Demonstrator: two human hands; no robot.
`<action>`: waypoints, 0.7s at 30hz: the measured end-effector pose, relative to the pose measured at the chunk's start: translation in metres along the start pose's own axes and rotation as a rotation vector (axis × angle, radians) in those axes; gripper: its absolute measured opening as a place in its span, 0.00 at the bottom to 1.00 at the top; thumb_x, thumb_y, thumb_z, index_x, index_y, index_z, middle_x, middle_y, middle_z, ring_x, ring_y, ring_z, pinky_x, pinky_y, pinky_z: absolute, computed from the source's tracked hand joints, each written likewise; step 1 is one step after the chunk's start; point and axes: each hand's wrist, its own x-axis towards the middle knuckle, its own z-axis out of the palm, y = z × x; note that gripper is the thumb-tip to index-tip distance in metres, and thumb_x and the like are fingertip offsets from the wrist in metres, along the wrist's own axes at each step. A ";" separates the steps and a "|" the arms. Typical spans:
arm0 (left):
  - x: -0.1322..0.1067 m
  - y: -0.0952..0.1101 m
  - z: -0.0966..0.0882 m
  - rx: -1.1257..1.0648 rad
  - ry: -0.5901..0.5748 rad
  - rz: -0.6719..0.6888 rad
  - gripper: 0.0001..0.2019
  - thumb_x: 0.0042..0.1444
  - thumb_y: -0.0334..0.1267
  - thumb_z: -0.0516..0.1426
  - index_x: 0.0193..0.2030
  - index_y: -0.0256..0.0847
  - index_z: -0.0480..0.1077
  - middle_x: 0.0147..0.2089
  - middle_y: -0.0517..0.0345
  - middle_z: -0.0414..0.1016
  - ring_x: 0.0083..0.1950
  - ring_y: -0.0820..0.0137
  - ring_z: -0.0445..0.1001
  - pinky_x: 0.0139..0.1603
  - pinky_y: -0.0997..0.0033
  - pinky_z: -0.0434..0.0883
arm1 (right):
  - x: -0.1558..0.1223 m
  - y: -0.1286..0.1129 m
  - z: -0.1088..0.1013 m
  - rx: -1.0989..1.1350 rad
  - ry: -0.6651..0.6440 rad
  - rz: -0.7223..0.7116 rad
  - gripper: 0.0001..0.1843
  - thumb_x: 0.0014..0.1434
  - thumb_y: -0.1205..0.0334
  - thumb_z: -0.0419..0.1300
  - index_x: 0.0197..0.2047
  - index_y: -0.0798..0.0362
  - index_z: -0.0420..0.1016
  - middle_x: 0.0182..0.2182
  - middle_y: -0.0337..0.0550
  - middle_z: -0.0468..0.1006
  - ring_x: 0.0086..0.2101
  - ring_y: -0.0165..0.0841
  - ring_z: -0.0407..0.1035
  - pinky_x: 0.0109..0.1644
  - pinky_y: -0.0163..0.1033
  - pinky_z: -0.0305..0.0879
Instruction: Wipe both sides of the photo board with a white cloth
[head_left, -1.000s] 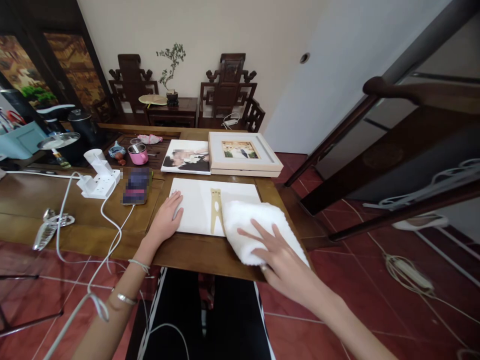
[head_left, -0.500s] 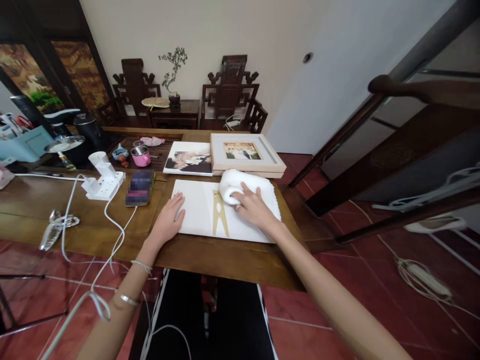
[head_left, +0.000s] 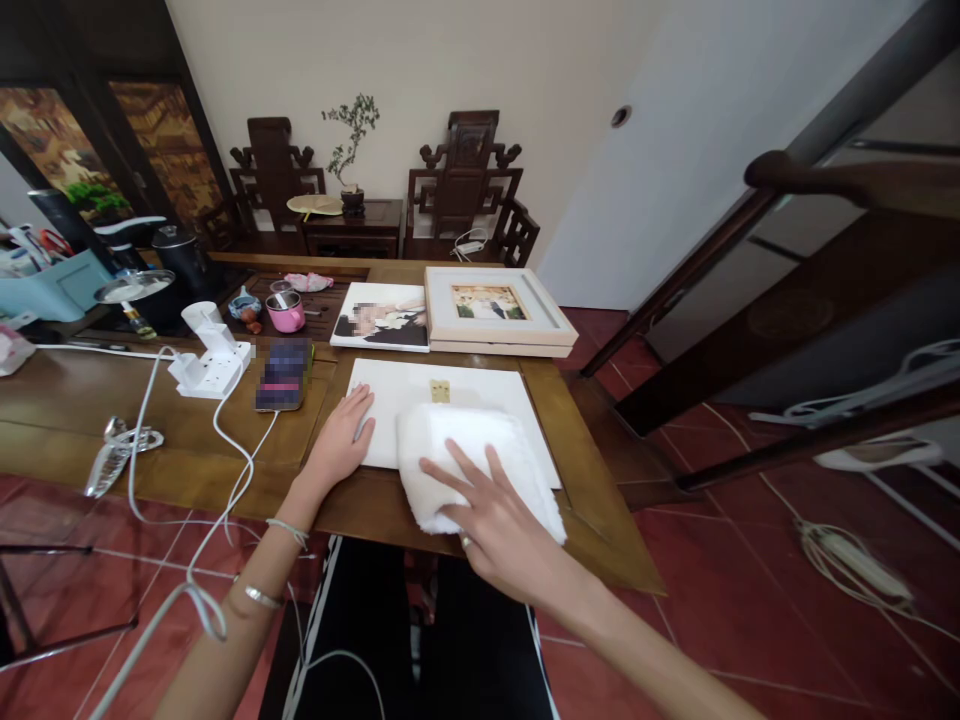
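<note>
A white rectangular panel [head_left: 390, 385] lies flat near the table's front edge. On it shows the top of a gold-coloured piece [head_left: 439, 391]; its two legs are hidden under a folded white towel [head_left: 480, 430]. My right hand [head_left: 495, 515] is on the towel, fingers spread over its top and thumb against its near side. The towel covers the panel's lower part and hangs past its near edge onto the wood. My left hand [head_left: 346, 432] rests flat on the panel's left edge, fingers stretched out.
Behind the panel are a photo print [head_left: 381, 316] and stacked pale wooden frames [head_left: 551, 335]. Leftward on the table [head_left: 360, 505] are a phone [head_left: 285, 373], a power strip [head_left: 214, 368] with trailing cables, a pink cup [head_left: 286, 312] and a clear hair claw [head_left: 120, 460].
My right hand has drawn the towel from the panel's upper right toward me and slightly left, down over the gold piece's legs. My left hand stays on the panel's left edge.
</note>
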 end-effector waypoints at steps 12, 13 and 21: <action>-0.001 -0.001 0.002 -0.023 0.010 -0.006 0.22 0.63 0.39 0.47 0.62 0.34 0.62 0.67 0.42 0.59 0.69 0.59 0.55 0.69 0.50 0.53 | 0.113 0.074 0.002 -0.103 0.023 0.269 0.28 0.50 0.77 0.49 0.54 0.53 0.70 0.65 0.48 0.59 0.65 0.55 0.43 0.57 0.76 0.46; -0.001 -0.001 0.002 -0.023 0.009 -0.006 0.22 0.63 0.39 0.47 0.62 0.34 0.62 0.67 0.42 0.59 0.69 0.59 0.55 0.69 0.50 0.53 | 0.115 0.072 0.004 -0.119 0.026 0.277 0.28 0.51 0.77 0.49 0.54 0.54 0.70 0.65 0.49 0.59 0.64 0.55 0.43 0.58 0.75 0.45; 0.000 0.000 0.001 -0.014 -0.002 -0.007 0.23 0.63 0.38 0.47 0.62 0.32 0.62 0.67 0.40 0.59 0.69 0.59 0.54 0.69 0.51 0.53 | 0.042 -0.004 0.009 -0.084 0.029 0.117 0.26 0.48 0.79 0.52 0.49 0.55 0.75 0.64 0.52 0.61 0.64 0.57 0.45 0.63 0.72 0.41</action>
